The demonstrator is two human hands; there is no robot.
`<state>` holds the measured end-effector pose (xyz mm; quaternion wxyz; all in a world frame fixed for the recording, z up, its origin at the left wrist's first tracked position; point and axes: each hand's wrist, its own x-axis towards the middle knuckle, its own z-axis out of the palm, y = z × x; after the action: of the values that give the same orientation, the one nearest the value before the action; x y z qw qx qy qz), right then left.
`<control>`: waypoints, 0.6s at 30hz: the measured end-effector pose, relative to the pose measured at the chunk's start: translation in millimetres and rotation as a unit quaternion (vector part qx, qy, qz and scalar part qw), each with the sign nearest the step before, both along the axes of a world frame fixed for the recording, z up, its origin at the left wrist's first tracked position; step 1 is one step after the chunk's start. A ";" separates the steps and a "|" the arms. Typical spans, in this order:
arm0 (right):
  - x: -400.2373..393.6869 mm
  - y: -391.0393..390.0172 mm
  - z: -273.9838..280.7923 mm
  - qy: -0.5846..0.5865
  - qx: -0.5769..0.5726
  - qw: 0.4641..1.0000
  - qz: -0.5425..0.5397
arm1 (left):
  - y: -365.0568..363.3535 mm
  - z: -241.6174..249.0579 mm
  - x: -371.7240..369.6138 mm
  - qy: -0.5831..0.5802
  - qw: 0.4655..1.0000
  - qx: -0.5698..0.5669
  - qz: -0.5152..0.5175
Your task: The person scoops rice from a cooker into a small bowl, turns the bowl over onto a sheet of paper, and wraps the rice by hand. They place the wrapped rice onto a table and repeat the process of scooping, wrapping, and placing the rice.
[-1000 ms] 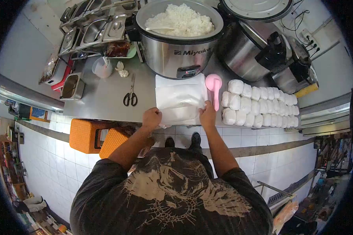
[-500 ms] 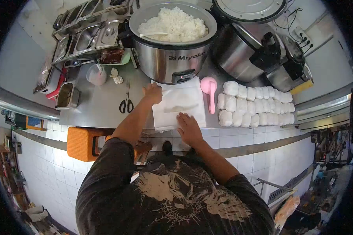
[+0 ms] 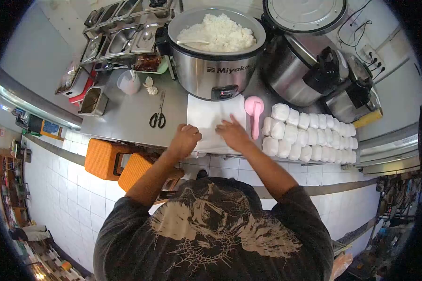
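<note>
A stack of white paper sheets (image 3: 213, 112) lies on the metal counter in front of a large rice cooker. My left hand (image 3: 185, 140) is at the paper's lower left edge, its fingers curled closed on the margin. On the right part of the paper lies my right hand (image 3: 233, 134), fingers spread and palm down. Close by on the right is a pink scoop (image 3: 254, 112). White wrapped bundles (image 3: 309, 133) sit in rows beyond it. Cooked rice (image 3: 218, 33) heaps up in the open rice cooker (image 3: 211, 72), with a pale spoon handle (image 3: 192, 42) showing.
Black-handled scissors (image 3: 158, 117) lie left of the paper. Garlic (image 3: 151, 86), a plastic cup (image 3: 128, 83) and a metal container (image 3: 94, 101) stand farther left. Metal trays (image 3: 122, 41) fill the back left. Another large cooker (image 3: 295, 70) is behind right; orange stools (image 3: 105, 159) stand below.
My left hand has come down from the paper's upper left corner to its lower left edge. My right hand has shifted up and right. The faint greyish strip on the paper no longer shows.
</note>
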<state>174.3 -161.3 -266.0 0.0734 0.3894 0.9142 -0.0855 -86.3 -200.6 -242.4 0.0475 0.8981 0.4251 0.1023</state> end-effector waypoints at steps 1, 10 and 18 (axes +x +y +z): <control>-0.9 -12.4 -16.3 0.024 0.019 0.999 -0.022 | -9.1 -1.3 7.0 0.000 0.999 0.022 0.035; -7.5 -73.5 -71.8 0.167 0.006 0.955 -0.247 | -51.8 -89.5 78.2 -0.042 0.972 -0.135 0.186; 2.3 -51.9 0.6 0.024 -0.102 0.984 -0.143 | -25.1 -91.3 62.8 0.062 0.956 -0.197 0.209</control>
<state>176.6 -213.1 -265.4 0.0782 0.5043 0.8370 -0.1974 -23.5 -225.7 -333.7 0.1742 0.7665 0.6174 -0.0313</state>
